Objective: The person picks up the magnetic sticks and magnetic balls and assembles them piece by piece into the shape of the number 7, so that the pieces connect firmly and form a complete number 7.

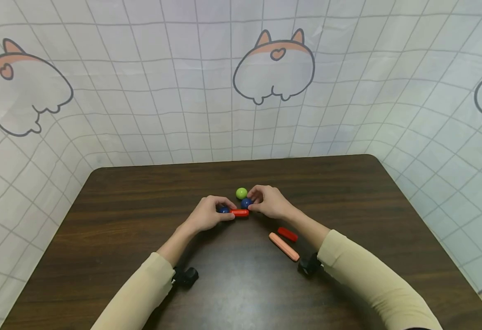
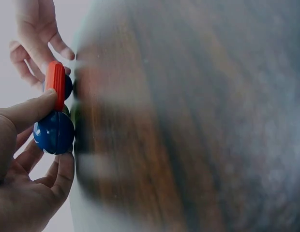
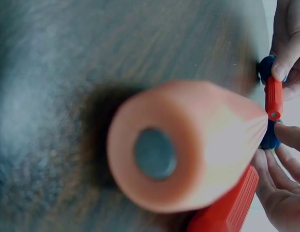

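My left hand (image 1: 208,213) holds a blue ball (image 2: 54,133) joined to one end of a short red ridged rod (image 1: 240,213). Its thumb lies on the rod, with fingers round the ball. Opposite, my right hand (image 1: 271,201) pinches a second blue ball (image 1: 246,203) between thumb and fingers, right at the rod's other end. A round grey spot shows on that rod end in the right wrist view. Just behind the second blue ball sits a light green ball (image 1: 241,193), close to the right fingertips.
A second red rod (image 1: 287,234) and a longer peach-orange rod (image 1: 284,246) lie side by side below the right forearm. The dark wooden table (image 1: 121,220) ends at a white gridded curtain (image 1: 154,91). A black wrist camera (image 1: 187,277) hangs under each forearm.
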The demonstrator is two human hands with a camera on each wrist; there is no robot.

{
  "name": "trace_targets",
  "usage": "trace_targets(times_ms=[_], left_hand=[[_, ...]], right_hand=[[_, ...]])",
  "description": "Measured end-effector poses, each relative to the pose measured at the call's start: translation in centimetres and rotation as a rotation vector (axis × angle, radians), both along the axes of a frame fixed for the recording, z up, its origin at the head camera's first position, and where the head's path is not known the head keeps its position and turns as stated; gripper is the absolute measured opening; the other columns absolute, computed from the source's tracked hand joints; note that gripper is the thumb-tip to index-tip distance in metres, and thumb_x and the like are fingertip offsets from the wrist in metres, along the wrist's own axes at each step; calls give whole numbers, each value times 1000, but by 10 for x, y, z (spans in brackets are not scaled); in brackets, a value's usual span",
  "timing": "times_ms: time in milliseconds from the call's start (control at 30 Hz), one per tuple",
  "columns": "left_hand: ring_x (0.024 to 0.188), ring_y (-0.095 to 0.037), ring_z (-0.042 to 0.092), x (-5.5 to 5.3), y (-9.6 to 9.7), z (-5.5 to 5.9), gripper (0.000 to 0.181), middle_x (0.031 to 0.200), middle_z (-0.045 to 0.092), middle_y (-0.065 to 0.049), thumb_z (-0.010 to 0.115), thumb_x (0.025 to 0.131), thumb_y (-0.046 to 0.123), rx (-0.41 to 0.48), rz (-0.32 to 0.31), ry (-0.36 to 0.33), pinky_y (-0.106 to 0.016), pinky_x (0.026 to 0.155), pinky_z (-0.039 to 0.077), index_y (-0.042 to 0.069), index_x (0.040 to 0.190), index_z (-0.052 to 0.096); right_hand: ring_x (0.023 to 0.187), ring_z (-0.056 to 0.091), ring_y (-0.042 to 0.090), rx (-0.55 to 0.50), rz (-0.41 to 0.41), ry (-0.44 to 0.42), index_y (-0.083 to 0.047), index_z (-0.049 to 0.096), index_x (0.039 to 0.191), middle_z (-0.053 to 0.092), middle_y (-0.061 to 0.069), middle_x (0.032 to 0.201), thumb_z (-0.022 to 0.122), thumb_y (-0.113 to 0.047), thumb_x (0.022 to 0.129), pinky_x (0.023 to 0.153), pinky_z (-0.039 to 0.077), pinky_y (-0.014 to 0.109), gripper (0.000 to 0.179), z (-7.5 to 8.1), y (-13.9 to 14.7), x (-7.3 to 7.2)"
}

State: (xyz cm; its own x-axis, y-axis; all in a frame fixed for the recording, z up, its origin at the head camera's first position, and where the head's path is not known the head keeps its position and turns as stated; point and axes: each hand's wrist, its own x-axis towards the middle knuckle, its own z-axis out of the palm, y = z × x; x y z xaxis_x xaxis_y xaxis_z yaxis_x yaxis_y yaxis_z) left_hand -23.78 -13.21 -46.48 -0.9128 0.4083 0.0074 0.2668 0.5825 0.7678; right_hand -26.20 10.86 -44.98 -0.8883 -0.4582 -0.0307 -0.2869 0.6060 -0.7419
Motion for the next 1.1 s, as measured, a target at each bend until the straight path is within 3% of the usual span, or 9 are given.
trace_targets(times_ms=[433, 800, 1100], left_hand=[[77, -20, 56, -5, -5, -1, 14, 87, 67, 0, 81, 91, 19, 11, -3, -13, -34, 67, 46, 15, 104, 79], [71, -20, 56, -8, -6, -1, 14, 89, 67, 0, 81, 91, 18, 9, 5, -22, -33, 62, 47, 14, 105, 78], [80, -21, 58, -17, -3, 0, 14, 91, 68, -1, 81, 91, 16, 11, 20, -14, -35, 67, 48, 13, 104, 78]], right_hand=[[91, 63, 20, 7, 16, -28, -3, 72, 119, 68, 6, 99, 74, -8, 94, 76, 53, 33, 26, 1, 7, 1], [96, 65, 20, 11, -14, -57, -4, 71, 117, 70, 6, 103, 78, -12, 93, 86, 52, 38, 27, -3, 20, 4], [96, 64, 21, -8, 1, -42, -6, 71, 123, 71, 6, 102, 76, -9, 94, 77, 53, 35, 30, -5, 28, 5]])
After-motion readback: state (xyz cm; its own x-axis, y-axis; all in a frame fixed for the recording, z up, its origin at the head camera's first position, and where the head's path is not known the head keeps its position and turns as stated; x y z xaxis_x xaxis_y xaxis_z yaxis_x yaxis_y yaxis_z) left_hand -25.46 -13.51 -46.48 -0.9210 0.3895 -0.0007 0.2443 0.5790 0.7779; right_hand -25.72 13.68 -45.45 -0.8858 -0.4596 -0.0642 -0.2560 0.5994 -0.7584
